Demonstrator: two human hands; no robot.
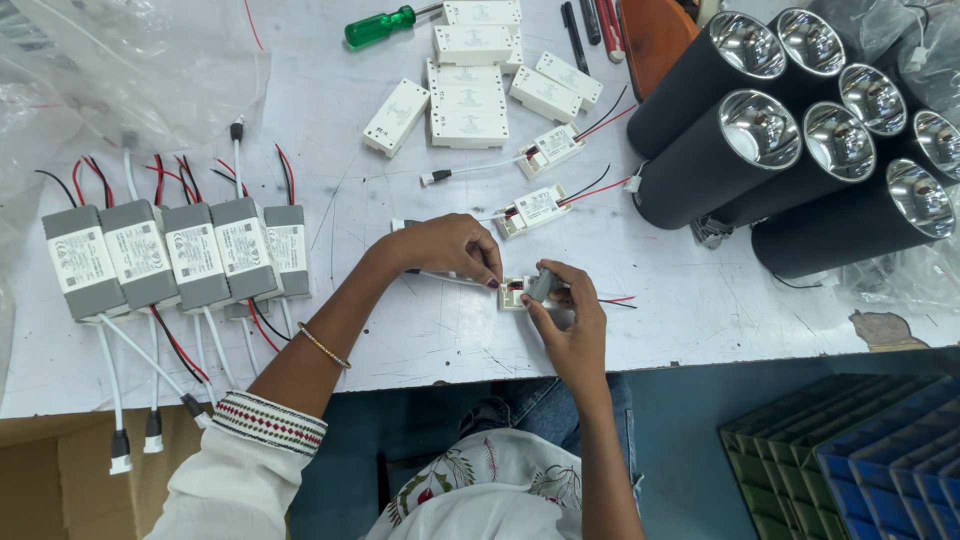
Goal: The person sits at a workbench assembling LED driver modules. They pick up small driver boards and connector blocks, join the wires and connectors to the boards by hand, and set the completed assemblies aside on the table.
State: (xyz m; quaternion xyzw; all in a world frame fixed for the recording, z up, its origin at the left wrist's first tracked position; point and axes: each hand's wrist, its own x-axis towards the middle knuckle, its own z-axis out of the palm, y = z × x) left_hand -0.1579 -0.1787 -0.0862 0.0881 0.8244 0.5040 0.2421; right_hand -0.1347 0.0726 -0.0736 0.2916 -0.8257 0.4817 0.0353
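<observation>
My left hand [445, 248] rests on the white table [400, 330] with its fingertips pressing a small white driver module [514, 293] near the front edge. Thin red and black wires [618, 300] trail right from that module. My right hand [566, 322] holds a small grey end cap [541, 284] against the module's right end. A white cable runs under my left hand to the left.
A row of several grey-and-white drivers [170, 257] with wires lies at the left. White driver cases [468, 105] and a green screwdriver [378, 27] lie at the back. Black cylinder lamps [800, 150] lie at the right. Plastic bags sit top left, blue and green trays bottom right.
</observation>
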